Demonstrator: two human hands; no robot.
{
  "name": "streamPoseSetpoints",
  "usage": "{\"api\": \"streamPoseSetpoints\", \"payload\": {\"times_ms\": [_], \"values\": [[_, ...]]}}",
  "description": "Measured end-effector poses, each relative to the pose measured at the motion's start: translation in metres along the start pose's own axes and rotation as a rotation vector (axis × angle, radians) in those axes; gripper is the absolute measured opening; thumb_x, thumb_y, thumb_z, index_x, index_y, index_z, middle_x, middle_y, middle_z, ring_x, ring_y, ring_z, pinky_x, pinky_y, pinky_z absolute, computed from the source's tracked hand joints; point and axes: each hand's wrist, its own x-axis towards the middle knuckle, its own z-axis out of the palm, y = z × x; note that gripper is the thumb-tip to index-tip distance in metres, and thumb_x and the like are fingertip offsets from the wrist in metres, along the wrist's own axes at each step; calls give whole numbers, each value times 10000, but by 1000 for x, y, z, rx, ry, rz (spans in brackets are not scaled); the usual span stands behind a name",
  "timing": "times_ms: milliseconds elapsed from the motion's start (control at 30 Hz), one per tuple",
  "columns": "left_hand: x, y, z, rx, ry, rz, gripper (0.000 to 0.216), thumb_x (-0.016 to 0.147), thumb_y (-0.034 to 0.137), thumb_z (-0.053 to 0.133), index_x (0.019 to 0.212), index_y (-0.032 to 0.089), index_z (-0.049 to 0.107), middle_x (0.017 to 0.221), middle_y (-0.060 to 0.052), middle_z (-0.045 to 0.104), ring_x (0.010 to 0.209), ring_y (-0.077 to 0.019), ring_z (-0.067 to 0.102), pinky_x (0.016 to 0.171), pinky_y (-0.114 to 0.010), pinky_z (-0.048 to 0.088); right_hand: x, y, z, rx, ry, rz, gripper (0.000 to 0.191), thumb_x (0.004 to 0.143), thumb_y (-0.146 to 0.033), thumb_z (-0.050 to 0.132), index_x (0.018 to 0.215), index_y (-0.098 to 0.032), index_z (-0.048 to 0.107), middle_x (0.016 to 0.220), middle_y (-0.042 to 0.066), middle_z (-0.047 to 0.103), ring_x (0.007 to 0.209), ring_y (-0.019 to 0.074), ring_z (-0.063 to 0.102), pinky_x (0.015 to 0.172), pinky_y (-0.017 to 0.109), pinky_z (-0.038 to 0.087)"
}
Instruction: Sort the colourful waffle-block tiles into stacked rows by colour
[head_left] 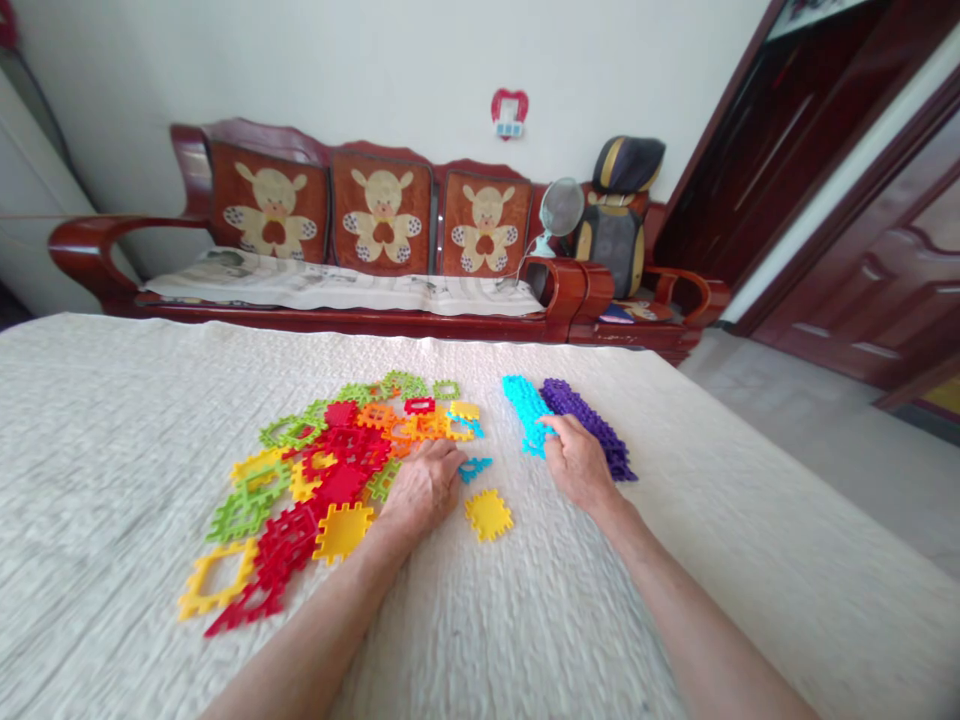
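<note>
My left hand [426,484] rests at the right side of a spread pile of plastic interlocking pieces, its fingers curled downward and close together. Its fingertips are hidden, so I cannot see what they hold. Just right of them lies a blue triangular piece [475,468]. A solid yellow square piece [489,515] lies nearer to me. My right hand [579,462] is closed, thumb and index finger at the near end of a row of light blue interlocking pieces [525,405]. Alongside that row is a row of purple pieces [589,425], partly behind my right hand.
The pile includes red pieces [346,485], green pieces [244,512], orange pieces [376,415] and a yellow frame [217,580], some overlapping. Everything lies on a quilted white cloth [750,560]. Beyond the table's far edge stands a wooden sofa [360,310] with a small fan [561,208].
</note>
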Motion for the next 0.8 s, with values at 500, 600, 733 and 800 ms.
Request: {"api": "streamPoseSetpoints", "payload": {"times_ms": [500, 600, 733, 800], "values": [[-1, 1, 0, 20, 14, 9, 288, 892, 155, 415, 1026, 227, 660, 1000, -46, 640, 956, -179, 580, 829, -282, 492, -1, 20, -5, -251, -37, -38, 343, 825, -102, 413, 1081, -135, 640, 960, 122, 593, 890, 238, 555, 837, 349, 450], [-1, 1, -1, 9, 20, 16, 290, 891, 148, 411, 1021, 222, 659, 999, -50, 641, 964, -183, 585, 838, -295, 497, -1, 19, -6, -273, -8, -3, 351, 832, -127, 443, 1144, -108, 602, 1049, 147, 582, 964, 255, 550, 875, 368, 450], [-1, 1, 0, -1, 38, 14, 286, 879, 129, 416, 1002, 217, 658, 995, -47, 647, 962, -181, 592, 846, -293, 496, 0, 7, -4, -161, 67, -47, 358, 826, -117, 445, 1156, -124, 584, 1122, 147, 571, 1051, 255, 542, 939, 382, 444], [0, 0, 1, -13, 50, 11, 283, 877, 124, 414, 991, 213, 658, 985, -48, 652, 952, -179, 597, 846, -291, 495, -2, -5, 0, -43, 32, -102, 343, 829, -115, 444, 1136, -145, 593, 1106, 127, 591, 1059, 237, 553, 954, 373, 448]]}}
